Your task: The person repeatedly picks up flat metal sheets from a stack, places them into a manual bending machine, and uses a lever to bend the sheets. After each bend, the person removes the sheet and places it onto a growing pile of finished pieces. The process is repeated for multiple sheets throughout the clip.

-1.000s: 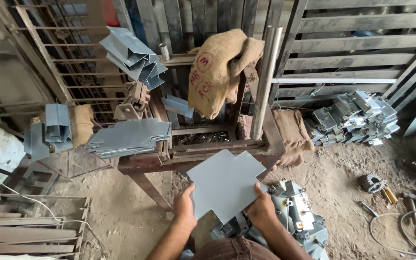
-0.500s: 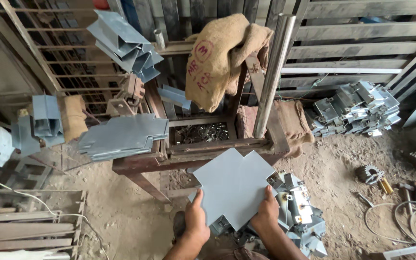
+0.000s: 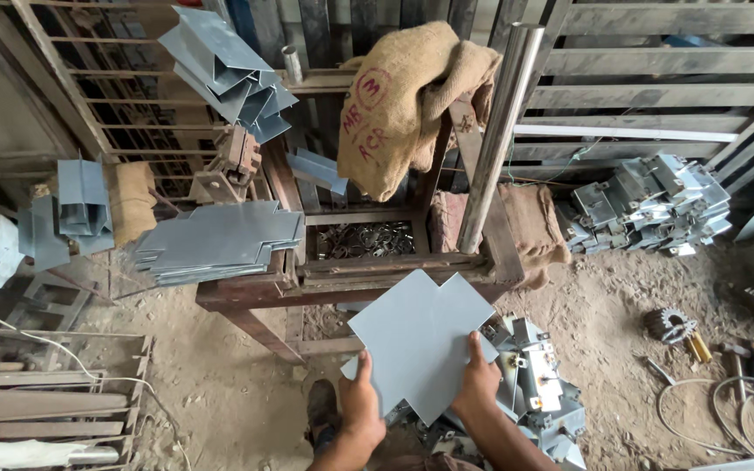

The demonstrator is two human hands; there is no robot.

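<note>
Before the rusty workbench (image 3: 342, 279), left hand (image 3: 361, 403) and right hand (image 3: 476, 385) each grip one flat grey cross-cut sheet (image 3: 421, 340), not yet bent; a stack of blanks (image 3: 215, 242) waits, folded pieces (image 3: 220, 65) above

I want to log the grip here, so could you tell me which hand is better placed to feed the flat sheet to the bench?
Probably the right hand: it grips the sheet higher, nearer the bench. The left hand holds the near corner.

Flat grey notched metal sheet (image 3: 421, 340) hides the fingers of both hands beneath it. Forearms cut off by bottom edge. Small parts inside the rusty frame tabletop (image 3: 368, 240) indistinct.
</note>
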